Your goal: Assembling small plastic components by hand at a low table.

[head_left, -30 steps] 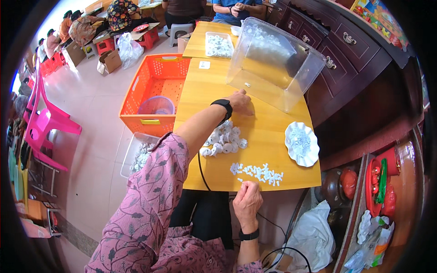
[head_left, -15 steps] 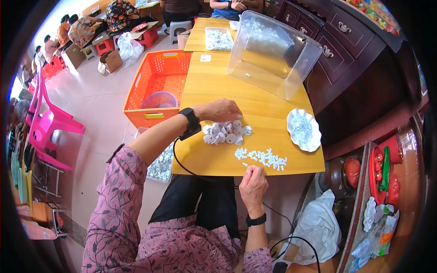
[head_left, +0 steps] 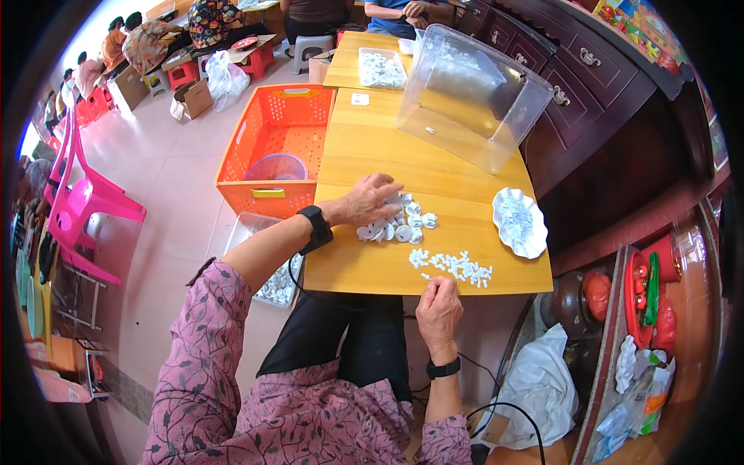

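My left hand [head_left: 364, 200] reaches over the far left side of a heap of round white plastic parts [head_left: 403, 232], its fingers spread and partly covering them. At the table's near edge, my right hand [head_left: 439, 310] is closed, thumb and fingers pressed together. Whatever it may hold is hidden by the fingers. Just beyond it lies a scatter of small white peg-like pieces [head_left: 463, 268], with one piece [head_left: 425, 276] lying apart near the fingertips. A white wavy-rimmed dish [head_left: 536, 245] of small pale pieces stands to the right on the yellow wooden table [head_left: 349, 151].
A clear plastic bin [head_left: 453, 151] stands tilted on the table, with a tray of white parts [head_left: 382, 70] behind it. Left of the table are an orange crate [head_left: 267, 188] and a clear tub of parts [head_left: 275, 288]. Dark drawers [head_left: 585, 85] border the right side.
My left hand has drawn back a little to the left over the heap, and its fingers have spread. The right hand stays closed by the table edge. The whole view has shifted slightly.
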### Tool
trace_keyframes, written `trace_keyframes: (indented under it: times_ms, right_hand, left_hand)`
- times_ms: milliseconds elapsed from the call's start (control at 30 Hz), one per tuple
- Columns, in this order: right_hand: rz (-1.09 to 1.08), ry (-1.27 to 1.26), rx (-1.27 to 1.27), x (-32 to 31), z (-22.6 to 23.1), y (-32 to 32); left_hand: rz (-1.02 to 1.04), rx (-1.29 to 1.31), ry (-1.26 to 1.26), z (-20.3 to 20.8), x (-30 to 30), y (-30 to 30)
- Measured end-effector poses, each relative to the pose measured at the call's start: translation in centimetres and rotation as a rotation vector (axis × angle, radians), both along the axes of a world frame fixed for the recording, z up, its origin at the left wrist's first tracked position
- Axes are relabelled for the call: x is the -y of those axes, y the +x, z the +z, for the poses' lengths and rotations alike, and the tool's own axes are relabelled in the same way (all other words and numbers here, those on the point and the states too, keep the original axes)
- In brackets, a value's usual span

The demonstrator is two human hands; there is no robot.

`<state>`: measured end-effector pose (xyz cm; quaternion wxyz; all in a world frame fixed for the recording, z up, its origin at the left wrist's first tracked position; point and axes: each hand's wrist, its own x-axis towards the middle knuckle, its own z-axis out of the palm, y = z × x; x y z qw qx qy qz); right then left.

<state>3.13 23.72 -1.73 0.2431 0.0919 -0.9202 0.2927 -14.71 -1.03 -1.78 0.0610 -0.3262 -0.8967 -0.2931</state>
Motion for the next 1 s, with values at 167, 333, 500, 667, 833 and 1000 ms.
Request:
trace_keyframes:
  times_ms: [167,333,500,667,833,1000]
  right_hand:
    - [0.006,-0.007,0.009,0.6,0.2,0.0]
    - [-0.001,0.008,-0.005,0.2,0.1,0.1]
    - [0.006,0.001,0.034,0.7,0.0,0.1]
    - [0.011,0.011,-0.021,0.3,-0.1,0.0]
    - [0.007,-0.007,-0.004,0.3,0.0,-0.1]
    - [0.023,-0.064,-0.051,0.6,0.2,-0.2]
  left_hand:
    - [-0.097,-0.015,0.003,0.6,0.1,1.8]
    - [-0.113,0.095,-0.011,2.7,-0.5,2.1]
    - [0.002,-0.048,-0.071,2.3,-1.7,0.0]
    - [-0.015,-0.028,-0.173,3.5,-5.5,-0.1]
    - [-0.176,-0.086,-0.271,3.8,-6.2,0.9]
    - [-0.192,-0.004,-0.252,4.2,-4.9,1.6]
